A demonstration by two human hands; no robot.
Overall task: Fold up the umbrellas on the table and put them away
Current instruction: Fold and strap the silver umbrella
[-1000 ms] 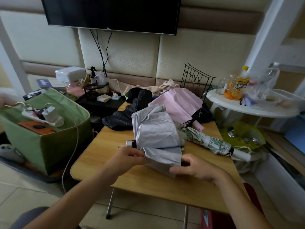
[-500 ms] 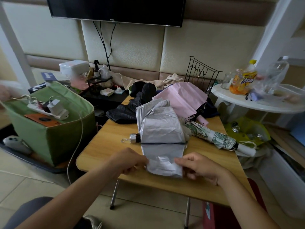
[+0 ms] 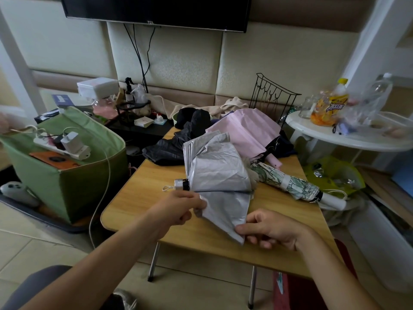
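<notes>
Between both hands' grip (image 3: pixel 223 217), silver umbrella (image 3: pixel 218 171).

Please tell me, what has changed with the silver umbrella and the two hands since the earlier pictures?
The right hand has pulled its corner of the silver umbrella flap toward the table's near right edge, so the flap now lies slanted. The left hand still pinches the flap's left edge near the handle. The floral umbrella, pink umbrella and wooden table stayed as they were.

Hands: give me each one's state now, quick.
Left hand: closed, pinching the silver umbrella panel's left edge.
Right hand: closed, pinching the same panel's lower corner.
</notes>
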